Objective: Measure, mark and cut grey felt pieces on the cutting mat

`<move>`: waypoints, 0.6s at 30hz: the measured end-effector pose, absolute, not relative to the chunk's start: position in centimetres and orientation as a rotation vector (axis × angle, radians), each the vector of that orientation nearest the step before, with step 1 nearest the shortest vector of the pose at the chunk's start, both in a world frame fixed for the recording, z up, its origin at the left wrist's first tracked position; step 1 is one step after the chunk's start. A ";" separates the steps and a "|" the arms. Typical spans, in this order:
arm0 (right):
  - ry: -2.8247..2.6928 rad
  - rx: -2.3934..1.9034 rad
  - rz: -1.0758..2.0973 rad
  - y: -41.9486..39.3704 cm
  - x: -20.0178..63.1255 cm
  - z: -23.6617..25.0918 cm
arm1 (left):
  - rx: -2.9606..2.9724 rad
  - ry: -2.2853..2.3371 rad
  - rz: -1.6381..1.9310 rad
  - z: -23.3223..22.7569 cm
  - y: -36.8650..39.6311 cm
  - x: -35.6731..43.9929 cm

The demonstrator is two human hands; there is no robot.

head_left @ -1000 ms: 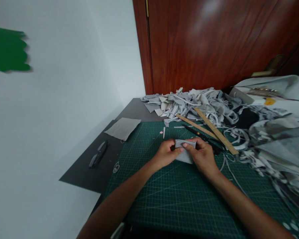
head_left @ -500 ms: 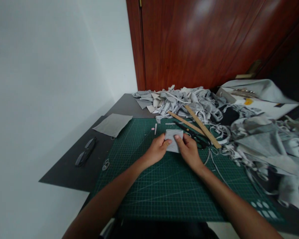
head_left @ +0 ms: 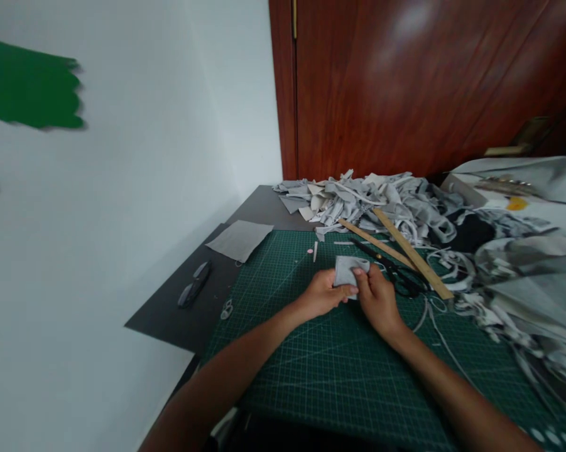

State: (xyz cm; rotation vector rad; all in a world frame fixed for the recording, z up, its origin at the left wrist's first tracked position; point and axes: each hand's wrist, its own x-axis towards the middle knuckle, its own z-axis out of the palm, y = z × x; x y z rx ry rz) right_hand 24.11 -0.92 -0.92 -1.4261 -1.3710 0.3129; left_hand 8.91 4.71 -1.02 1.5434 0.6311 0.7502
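Note:
A small grey fabric piece (head_left: 346, 270) is pinched between both hands over the green cutting mat (head_left: 330, 370). My left hand (head_left: 321, 295) grips its lower left edge with thumb and fingers. My right hand (head_left: 378, 297) holds its right side, fingertips pressing on top. Black-handled scissors (head_left: 396, 271) lie just right of my right hand, beside two wooden rulers (head_left: 412, 251).
A heap of grey fabric scraps (head_left: 367, 201) fills the back of the mat, and larger printed cloth (head_left: 522, 263) lies at the right. A flat grey square (head_left: 239, 240), black glasses (head_left: 194, 284) and a small clip (head_left: 226, 309) lie on the dark table at the left. A wooden door stands behind.
The head view swung left, then back right. Both hands stayed on the fabric piece, which now looks more folded and lifted at its lower edge.

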 end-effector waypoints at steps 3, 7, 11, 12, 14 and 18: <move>-1.334 -1.348 0.420 -0.6 24.1 -1.5 | 1.533 0.631 0.837 -1.2 4.8 9.2; -1.237 -1.087 0.554 -0.4 23.6 -1.9 | 1.573 0.639 0.879 -0.8 5.3 9.0; -1.382 -1.103 0.505 -0.4 23.9 -1.4 | 1.739 0.755 0.862 -0.4 5.9 8.4; -1.455 -1.125 0.521 -0.2 24.4 -1.1 | 1.786 0.802 0.867 -0.3 6.1 8.2; -1.555 -1.161 0.541 0.2 26.0 -0.2 | 1.875 0.910 0.894 0.3 6.7 7.3; -1.149 -1.404 0.085 0.7 32.6 2.0 | 2.031 1.226 1.027 2.1 8.9 3.9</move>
